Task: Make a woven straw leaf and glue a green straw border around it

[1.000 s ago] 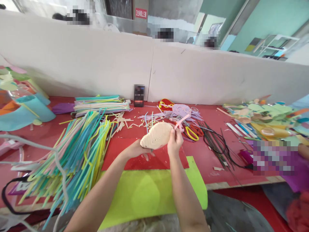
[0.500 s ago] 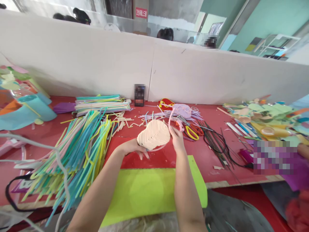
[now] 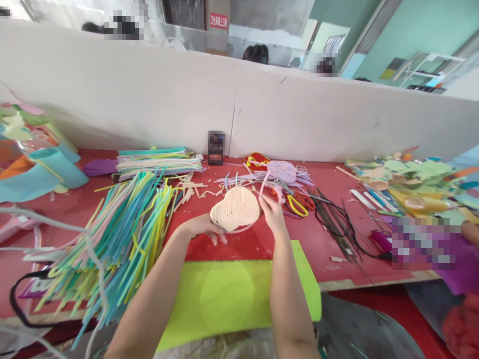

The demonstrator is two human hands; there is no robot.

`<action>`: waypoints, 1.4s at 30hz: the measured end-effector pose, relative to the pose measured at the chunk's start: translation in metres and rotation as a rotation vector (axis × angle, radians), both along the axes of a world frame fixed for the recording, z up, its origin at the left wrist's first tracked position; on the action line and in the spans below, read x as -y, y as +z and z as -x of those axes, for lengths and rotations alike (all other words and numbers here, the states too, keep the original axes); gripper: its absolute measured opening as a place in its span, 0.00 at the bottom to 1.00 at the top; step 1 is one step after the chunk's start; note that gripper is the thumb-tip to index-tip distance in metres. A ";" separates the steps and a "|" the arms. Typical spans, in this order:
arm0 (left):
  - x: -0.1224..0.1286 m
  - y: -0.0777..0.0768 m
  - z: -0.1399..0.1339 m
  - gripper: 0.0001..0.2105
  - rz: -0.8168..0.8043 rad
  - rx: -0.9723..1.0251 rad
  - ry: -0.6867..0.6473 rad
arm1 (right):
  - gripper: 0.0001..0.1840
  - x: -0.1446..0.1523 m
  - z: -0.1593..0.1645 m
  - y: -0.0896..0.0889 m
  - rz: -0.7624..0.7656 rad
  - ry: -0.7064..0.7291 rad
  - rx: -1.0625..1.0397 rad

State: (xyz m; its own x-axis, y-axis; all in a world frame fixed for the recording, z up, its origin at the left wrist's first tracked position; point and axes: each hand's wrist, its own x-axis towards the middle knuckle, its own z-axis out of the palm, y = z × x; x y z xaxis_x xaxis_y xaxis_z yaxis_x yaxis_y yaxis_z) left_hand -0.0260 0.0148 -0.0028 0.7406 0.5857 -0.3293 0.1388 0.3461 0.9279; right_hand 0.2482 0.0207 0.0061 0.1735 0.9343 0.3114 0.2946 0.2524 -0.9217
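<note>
A cream oval piece with a ridged, wrapped surface (image 3: 235,208) is held above the red work surface. My left hand (image 3: 205,227) grips its lower left edge, with some fingers stretched below it. Beside its right edge, my right hand (image 3: 272,212) pinches a thin pale pink strip (image 3: 265,184) that curves upward. A pink length also runs along the piece's lower edge. Two light blue strands (image 3: 236,178) stick up at its top.
Bundles of coloured foam-like strips (image 3: 123,234) lie at left. Yellow-handled scissors (image 3: 298,205), purple strips and dark wires (image 3: 337,229) lie right of centre. A phone (image 3: 216,148) leans on the white partition (image 3: 149,94). A green sheet (image 3: 224,299) hangs at the front edge.
The cream piece and both hands have shifted slightly left. My right fingers still pinch the pink strip, and my left hand keeps its grip.
</note>
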 end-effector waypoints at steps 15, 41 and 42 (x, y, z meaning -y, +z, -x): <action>0.001 -0.001 -0.004 0.20 -0.037 0.028 0.033 | 0.28 0.007 0.011 0.011 0.133 0.102 -0.128; -0.022 -0.018 -0.016 0.27 -0.078 0.240 0.882 | 0.17 -0.004 -0.003 0.001 -0.158 -0.269 -0.776; -0.021 -0.019 -0.019 0.26 -0.071 0.234 0.879 | 0.17 0.000 0.009 0.009 -0.245 -0.219 -0.735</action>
